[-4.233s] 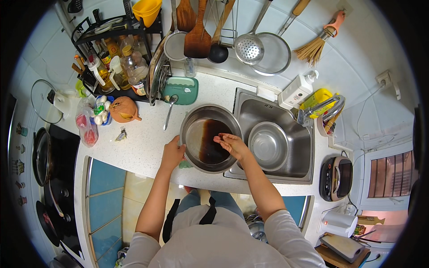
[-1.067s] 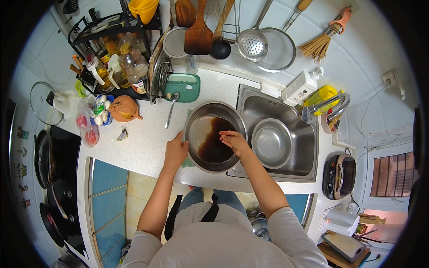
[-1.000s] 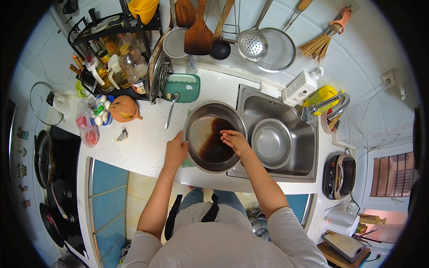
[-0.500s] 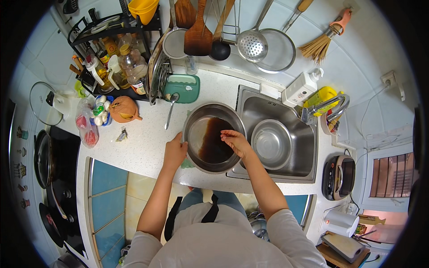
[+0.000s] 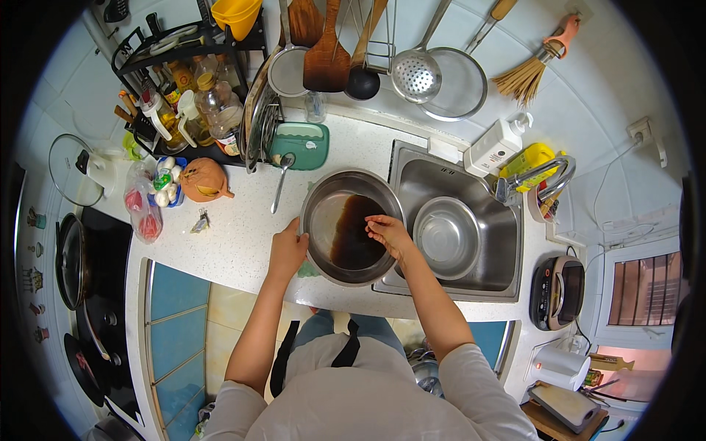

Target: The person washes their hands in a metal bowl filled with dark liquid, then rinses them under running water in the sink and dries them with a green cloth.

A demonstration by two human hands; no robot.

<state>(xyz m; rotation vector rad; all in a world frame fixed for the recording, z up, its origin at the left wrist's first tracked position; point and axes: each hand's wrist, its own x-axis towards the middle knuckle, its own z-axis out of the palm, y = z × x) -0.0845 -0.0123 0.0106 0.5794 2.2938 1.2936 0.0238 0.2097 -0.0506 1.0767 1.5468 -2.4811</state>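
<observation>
Here's the steel bowl [image 5: 321,224], at the middle of the counter [image 5: 235,239], close to the near edge, its right side up against the sink. Dark brown liquid [image 5: 353,246] lies over to the right inside it, and the left part of the bottom shows bare metal. Left hand [image 5: 287,250] has the bowl by its near-left rim, gripping it with the thumb up at the edge. Right hand [image 5: 390,234] reaches over the right rim, fingers bent and drawn together above the liquid; whether they pinch anything, I can't tell. A bit of green [image 5: 307,270] peeks out under the bowl's near-left side.

Just to the right, the sink [image 5: 500,268] holds a second, smaller bowl [image 5: 447,237], with the tap [image 5: 526,174] at the far right corner. Behind the sink stand a white pump bottle [image 5: 491,149] and a yellow bottle [image 5: 527,162]. Far side, left of centre: a spoon [image 5: 279,189] leans its head on a green tray [image 5: 312,156], handle pointing near. Further left come a round orange-brown pot [image 5: 204,181], and a clear bag [image 5: 146,213] with pink-red contents. Up on the far wall hang a wooden spatula [image 5: 326,65], a skimmer [image 5: 416,73] and a brush [image 5: 523,77].
</observation>
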